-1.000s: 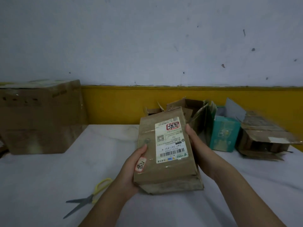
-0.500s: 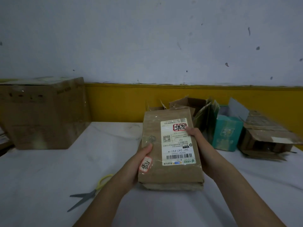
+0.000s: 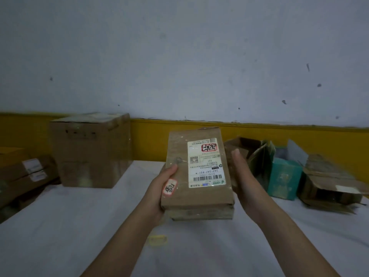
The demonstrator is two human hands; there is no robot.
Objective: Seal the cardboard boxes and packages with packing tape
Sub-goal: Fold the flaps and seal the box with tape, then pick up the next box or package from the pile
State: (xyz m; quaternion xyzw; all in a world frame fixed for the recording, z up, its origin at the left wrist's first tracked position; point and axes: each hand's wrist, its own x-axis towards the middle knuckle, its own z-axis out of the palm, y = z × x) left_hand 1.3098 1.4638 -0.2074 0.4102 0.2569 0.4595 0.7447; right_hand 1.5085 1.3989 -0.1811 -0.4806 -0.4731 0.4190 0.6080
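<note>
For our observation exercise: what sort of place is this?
Probably a parcel-packing spot: the held package bears a barcoded shipping label, a large cardboard box stands by the wall, and opened cartons lie on the white table.

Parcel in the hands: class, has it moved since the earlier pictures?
Yes. The parcel has shifted left and up, away from the teal box toward the large carton.

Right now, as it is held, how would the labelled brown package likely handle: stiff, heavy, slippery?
Probably stiff: the brown package shows straight edges with no sag. Likely light, since the left hand grips it by one edge while the right hand lies open beside it. Its glossy taped face may be slippery.
</note>
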